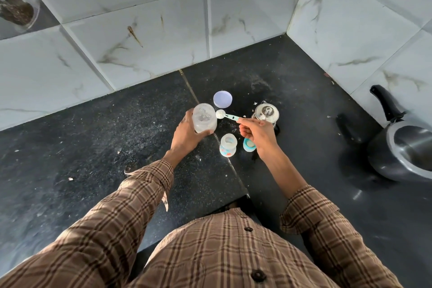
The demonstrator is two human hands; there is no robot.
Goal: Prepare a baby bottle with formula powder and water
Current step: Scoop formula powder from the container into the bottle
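Note:
My left hand [185, 133] grips a clear plastic jar [204, 118] of white formula powder, open at the top, on the black counter [117, 135]. My right hand [257, 134] pinches the handle of a teal scoop [225, 116]; its bowl holds white powder and hovers just right of the jar's rim. A small baby bottle [228, 145] with coloured print stands open between my hands, nearer to me. The bottle's teal nipple ring [248, 145] lies beside it, partly hidden by my right hand. A round pale lid [222, 99] lies behind the jar.
A shiny steel kettle [266, 113] with a knobbed lid stands behind my right hand. A pressure cooker [406, 149] with a black handle sits at the far right. Marble-tiled walls [152, 37] meet in a corner behind. Crumbs and powder specks dot the counter.

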